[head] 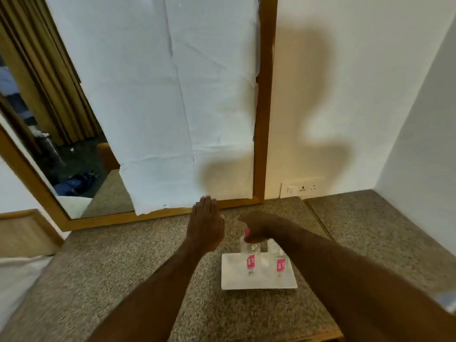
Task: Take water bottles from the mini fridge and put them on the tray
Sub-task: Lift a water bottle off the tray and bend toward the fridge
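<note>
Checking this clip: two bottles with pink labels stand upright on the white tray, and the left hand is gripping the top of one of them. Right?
Not quite. In the head view the right hand is on the top of the near-left bottle; the left hand is open and empty. Both bottles, including the other bottle, stand upright on the white tray.

Single head-worn view, facing forward and down, close over counter (138, 262)

White tray (232, 280), pink-labelled clear bottles (251, 257), speckled grey-brown counter (123, 262)
</note>
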